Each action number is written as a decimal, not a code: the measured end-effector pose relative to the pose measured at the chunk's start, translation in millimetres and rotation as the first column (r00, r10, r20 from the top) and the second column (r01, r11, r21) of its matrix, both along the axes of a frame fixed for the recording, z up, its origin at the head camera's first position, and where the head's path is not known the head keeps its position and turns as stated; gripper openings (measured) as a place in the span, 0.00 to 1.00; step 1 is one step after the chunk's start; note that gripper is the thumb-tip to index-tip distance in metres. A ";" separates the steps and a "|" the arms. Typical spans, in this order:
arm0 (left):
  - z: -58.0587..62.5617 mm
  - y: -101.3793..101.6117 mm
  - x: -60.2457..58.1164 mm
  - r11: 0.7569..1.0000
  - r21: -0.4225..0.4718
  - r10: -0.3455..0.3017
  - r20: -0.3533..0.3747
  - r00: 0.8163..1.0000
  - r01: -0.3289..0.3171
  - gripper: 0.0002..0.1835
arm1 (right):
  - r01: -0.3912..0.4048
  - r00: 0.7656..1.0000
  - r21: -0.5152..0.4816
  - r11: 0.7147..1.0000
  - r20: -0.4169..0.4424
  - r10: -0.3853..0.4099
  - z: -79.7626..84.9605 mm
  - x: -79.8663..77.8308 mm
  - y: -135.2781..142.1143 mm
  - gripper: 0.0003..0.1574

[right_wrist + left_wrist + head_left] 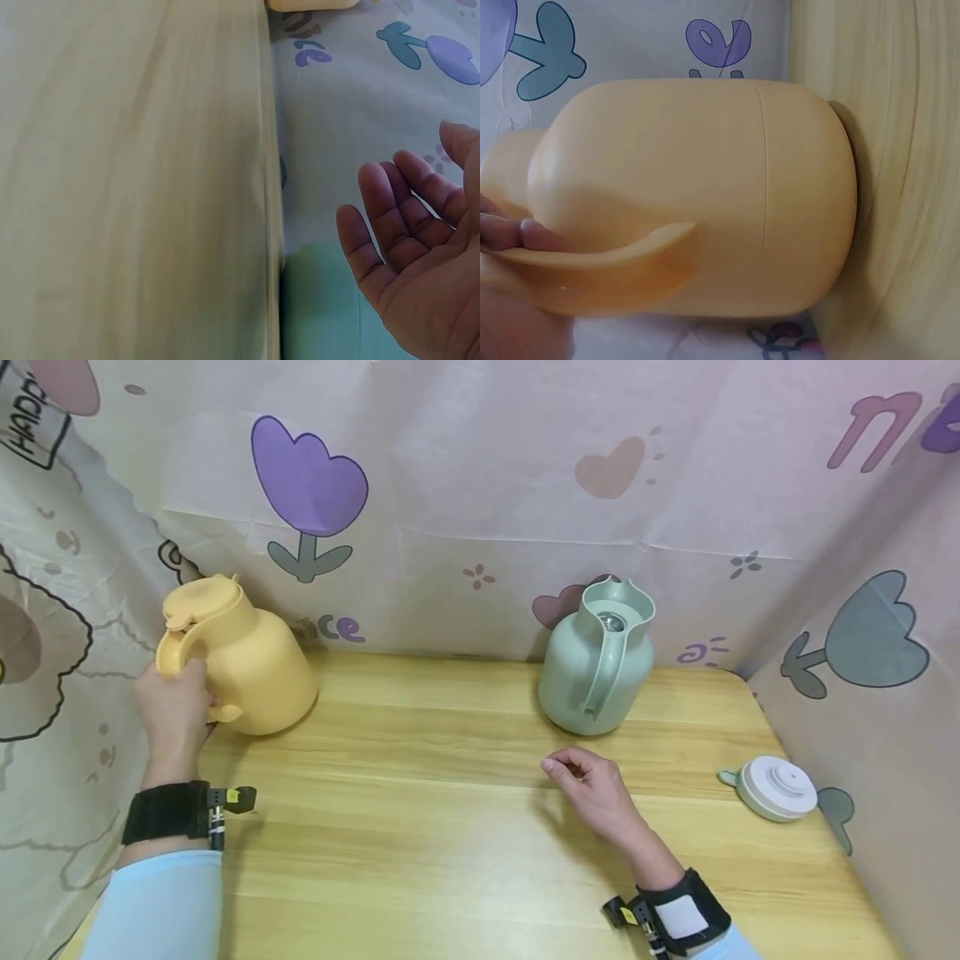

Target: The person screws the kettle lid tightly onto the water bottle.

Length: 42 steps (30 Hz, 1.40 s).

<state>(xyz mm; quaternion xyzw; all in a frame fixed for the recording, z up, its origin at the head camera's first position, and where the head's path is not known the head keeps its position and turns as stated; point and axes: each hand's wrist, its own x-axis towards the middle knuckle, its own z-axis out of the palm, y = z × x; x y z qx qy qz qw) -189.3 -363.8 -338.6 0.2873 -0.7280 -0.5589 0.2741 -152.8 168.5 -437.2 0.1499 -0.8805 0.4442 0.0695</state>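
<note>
My left hand (176, 702) grips the curved yellow handle (622, 277) of the smooth, round-bellied yellow jug (262, 672), far left; my right hand (600, 793), loosely curled, hovers nearside of the pale-green, round-bellied jug (577, 668) (a round white-and-green lid (776, 787) lies right).

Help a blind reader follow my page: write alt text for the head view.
A left hand grips a yellow jug by its handle. The empty right hand is near a lidless green jug; a lid lies on the table at right.

Two jugs (261, 664) (576, 664) (one yellow, one green), two hands (176, 700) (597, 792), one lid (777, 788)
</note>
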 end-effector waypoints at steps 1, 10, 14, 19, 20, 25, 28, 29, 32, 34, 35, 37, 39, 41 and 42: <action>0.0 -0.2 -0.8 1.000 0.012 0.005 -0.008 1.000 -0.005 0.04 | 0.002 1.000 0.001 1.000 0.001 -0.002 0.7 -0.3 1.2 0.14; 2.1 4.1 3.5 0.980 -0.183 0.110 0.178 0.978 -0.077 0.12 | 0.036 0.999 -0.007 0.999 0.015 -0.036 5.0 -3.9 10.7 0.17; 15.2 26.5 13.1 0.990 -0.034 0.139 0.059 0.989 -0.137 0.26 | 0.059 0.998 -0.010 0.998 0.004 -0.059 8.1 -5.7 15.2 0.17; 34.8 77.2 31.6 0.941 -0.049 0.310 -0.276 0.910 -0.335 0.24 | 0.176 0.984 -0.037 0.984 0.000 -0.177 14.3 -9.6 25.3 0.19; 36.3 88.6 35.0 0.929 -0.076 0.317 -0.342 0.885 -0.362 0.23 | 0.211 0.977 -0.050 0.976 0.006 -0.211 16.0 -10.6 27.9 0.21; 31.1 141.3 45.8 0.953 -0.090 0.191 -0.562 0.804 -0.290 0.18 | 0.361 0.931 -0.153 0.920 0.008 -0.364 28.0 -18.0 40.2 0.25; 18.1 164.9 42.4 0.985 -0.093 0.066 -0.566 0.822 -0.143 0.16 | 0.388 0.915 -0.244 0.889 -0.011 -0.403 38.0 -23.8 42.6 0.23; 12.9 171.4 39.7 0.990 -0.102 0.023 -0.556 0.831 -0.096 0.15 | 0.379 0.917 -0.272 0.885 -0.018 -0.398 41.3 -25.9 41.8 0.23; 0.1 191.1 31.0 0.991 -0.118 -0.111 -0.535 0.837 0.056 0.15 | 0.315 0.937 -0.326 0.891 -0.040 -0.346 49.6 -31.7 37.4 0.23; -4.4 205.5 27.6 0.979 -0.128 -0.200 -0.519 0.831 0.155 0.15 | 0.262 0.955 -0.341 0.903 -0.045 -0.294 53.1 -34.6 33.8 0.24; -5.3 212.9 26.8 0.970 -0.128 -0.242 -0.511 0.825 0.205 0.16 | 0.242 0.961 -0.344 0.907 -0.047 -0.274 54.2 -35.6 32.0 0.25; -5.8 227.4 27.2 0.949 -0.122 -0.313 -0.485 0.817 0.291 0.16 | 0.211 0.969 -0.329 0.921 -0.054 -0.241 55.4 -36.5 29.0 0.25; -5.2 240.2 28.9 0.922 -0.121 -0.381 -0.457 0.804 0.368 0.16 | 0.176 0.977 -0.314 0.933 -0.057 -0.204 56.1 -36.6 26.4 0.24; -4.8 250.1 31.5 0.894 -0.117 -0.438 -0.436 0.786 0.433 0.15 | 0.145 0.983 -0.297 0.944 -0.065 -0.171 56.2 -36.8 23.8 0.23; -5.0 254.0 32.8 0.879 -0.118 -0.465 -0.425 0.777 0.462 0.14 | 0.133 0.985 -0.289 0.948 -0.069 -0.159 56.1 -37.1 22.8 0.23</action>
